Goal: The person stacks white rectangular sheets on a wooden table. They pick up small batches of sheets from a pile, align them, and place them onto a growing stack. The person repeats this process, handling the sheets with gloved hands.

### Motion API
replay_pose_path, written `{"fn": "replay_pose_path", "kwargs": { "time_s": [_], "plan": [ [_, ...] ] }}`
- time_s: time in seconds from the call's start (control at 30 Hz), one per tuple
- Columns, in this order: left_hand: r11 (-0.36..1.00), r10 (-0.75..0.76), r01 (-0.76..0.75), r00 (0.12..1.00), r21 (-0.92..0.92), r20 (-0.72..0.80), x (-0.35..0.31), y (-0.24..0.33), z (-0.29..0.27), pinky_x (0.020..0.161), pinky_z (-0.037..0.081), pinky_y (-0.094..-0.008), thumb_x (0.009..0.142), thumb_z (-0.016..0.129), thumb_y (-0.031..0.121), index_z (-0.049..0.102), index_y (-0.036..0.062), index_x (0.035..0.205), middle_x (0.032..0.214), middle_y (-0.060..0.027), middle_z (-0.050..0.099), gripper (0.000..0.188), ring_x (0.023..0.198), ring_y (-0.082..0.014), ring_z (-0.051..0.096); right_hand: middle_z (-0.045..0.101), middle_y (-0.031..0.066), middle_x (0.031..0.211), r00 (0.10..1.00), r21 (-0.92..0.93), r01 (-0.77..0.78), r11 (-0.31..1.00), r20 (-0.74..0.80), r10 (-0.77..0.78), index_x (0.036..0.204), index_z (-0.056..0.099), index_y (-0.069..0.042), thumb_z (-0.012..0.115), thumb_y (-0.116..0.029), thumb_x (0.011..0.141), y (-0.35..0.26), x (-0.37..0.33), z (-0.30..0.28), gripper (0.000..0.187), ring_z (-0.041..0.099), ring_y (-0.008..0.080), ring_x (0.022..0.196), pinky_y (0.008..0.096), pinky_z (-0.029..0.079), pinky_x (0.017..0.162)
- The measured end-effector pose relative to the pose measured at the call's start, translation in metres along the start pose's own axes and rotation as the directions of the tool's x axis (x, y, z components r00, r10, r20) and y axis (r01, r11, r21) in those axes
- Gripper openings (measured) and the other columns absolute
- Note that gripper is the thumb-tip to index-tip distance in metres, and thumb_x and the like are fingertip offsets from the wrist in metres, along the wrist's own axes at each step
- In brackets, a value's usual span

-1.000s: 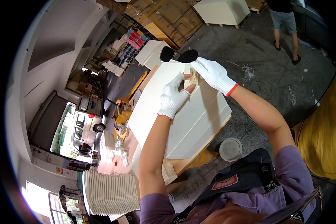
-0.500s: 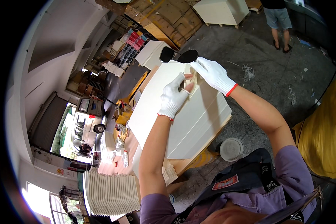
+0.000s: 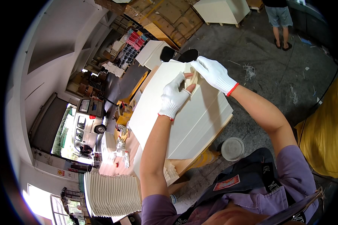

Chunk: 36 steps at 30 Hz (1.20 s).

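Large white card sheets (image 3: 154,101) lie stacked on a wooden table in front of me. At the stack's far right part, a narrow cream folded card piece (image 3: 193,77) stands up between my hands. My left hand (image 3: 173,94), in a white glove with bare fingertips showing, has its thumb and a finger closed on the left side of this piece. My right hand (image 3: 214,75), in a white glove with a red cuff, grips the piece's far end from the right. Its fingertips are partly hidden.
A tall stack of cream card pieces (image 3: 110,193) stands at the lower left. Loose gloves (image 3: 125,159) lie on the table's left part. A round grey-lidded bucket (image 3: 233,149) is on the floor at right. Beyond the table are a black stool (image 3: 189,56) and a standing person (image 3: 279,22).
Almost nothing differs. Both hands stay at the cream folded card piece, with only a very slight shift of the fingers.
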<state>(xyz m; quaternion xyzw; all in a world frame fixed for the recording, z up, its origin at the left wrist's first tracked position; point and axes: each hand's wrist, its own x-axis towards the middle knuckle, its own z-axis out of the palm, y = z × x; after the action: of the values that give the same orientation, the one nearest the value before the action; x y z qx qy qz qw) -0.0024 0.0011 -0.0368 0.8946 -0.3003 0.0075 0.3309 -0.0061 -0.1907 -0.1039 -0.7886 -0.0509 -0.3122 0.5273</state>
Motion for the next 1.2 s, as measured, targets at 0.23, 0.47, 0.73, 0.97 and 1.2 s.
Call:
{"fn": "replay_pose_path", "kwargs": {
  "time_s": [0.23, 0.47, 0.73, 0.97, 1.2],
  "plan": [
    [0.993, 0.112, -0.109, 0.991, 0.038, -0.072, -0.002, -0.005, 0.0, 0.087, 0.051, -0.027, 0.099, 0.063, 0.011, 0.065, 0.0072, 0.135, 0.11, -0.0079, 0.071, 0.036, 0.096, -0.0133, 0.064, 0.067, 0.0206, 0.089, 0.998, 0.04, -0.042, 0.998, 0.043, 0.04, 0.099, 0.061, -0.006, 0.046, -0.051, 0.106, -0.014, -0.002, -0.008, 0.048, 0.066, 0.0413, 0.089, 0.0501, 0.049, 0.076],
    [0.981, 0.052, -0.046, 0.998, 0.187, -0.024, -0.002, 0.0, -0.001, 0.083, 0.051, -0.0284, 0.094, 0.071, 0.013, 0.067, 0.0115, 0.13, 0.099, -0.0064, 0.068, 0.036, 0.089, -0.0127, 0.064, 0.067, 0.02, 0.088, 0.997, 0.0, -0.074, 0.997, 0.037, 0.073, 0.099, 0.06, -0.006, 0.047, -0.053, 0.105, -0.003, 0.0, -0.002, 0.049, 0.066, 0.0416, 0.089, 0.0495, 0.049, 0.077],
    [0.988, 0.003, -0.002, 1.0, 0.155, -0.007, -0.004, 0.009, 0.0, 0.079, 0.051, -0.0292, 0.088, 0.082, 0.015, 0.068, 0.0117, 0.128, 0.095, -0.0027, 0.064, 0.043, 0.083, -0.0116, 0.058, 0.066, 0.019, 0.086, 0.998, 0.047, -0.064, 0.997, 0.023, 0.063, 0.098, 0.059, -0.007, 0.048, -0.052, 0.105, -0.001, -0.001, -0.001, 0.047, 0.066, 0.0413, 0.087, 0.0492, 0.048, 0.076],
    [0.993, -0.004, 0.005, 1.0, 0.116, -0.009, -0.005, 0.007, -0.001, 0.087, 0.05, -0.0304, 0.09, 0.08, 0.014, 0.067, 0.0122, 0.13, 0.101, -0.004, 0.066, 0.041, 0.093, -0.0144, 0.059, 0.066, 0.0184, 0.086, 0.998, 0.04, -0.06, 0.997, 0.014, 0.06, 0.098, 0.059, -0.007, 0.047, -0.051, 0.105, -0.002, -0.002, -0.001, 0.047, 0.066, 0.0406, 0.087, 0.0486, 0.048, 0.076],
    [0.998, -0.043, 0.042, 0.999, 0.057, 0.022, -0.009, 0.018, -0.005, 0.087, 0.05, -0.0303, 0.093, 0.077, 0.015, 0.068, 0.0134, 0.129, 0.099, -0.0048, 0.067, 0.038, 0.093, -0.0146, 0.059, 0.065, 0.0179, 0.086, 0.997, 0.052, -0.073, 0.996, 0.04, 0.071, 0.098, 0.059, -0.007, 0.046, -0.052, 0.105, -0.003, -0.002, -0.003, 0.047, 0.065, 0.0399, 0.086, 0.0482, 0.048, 0.076]
  ]
}}
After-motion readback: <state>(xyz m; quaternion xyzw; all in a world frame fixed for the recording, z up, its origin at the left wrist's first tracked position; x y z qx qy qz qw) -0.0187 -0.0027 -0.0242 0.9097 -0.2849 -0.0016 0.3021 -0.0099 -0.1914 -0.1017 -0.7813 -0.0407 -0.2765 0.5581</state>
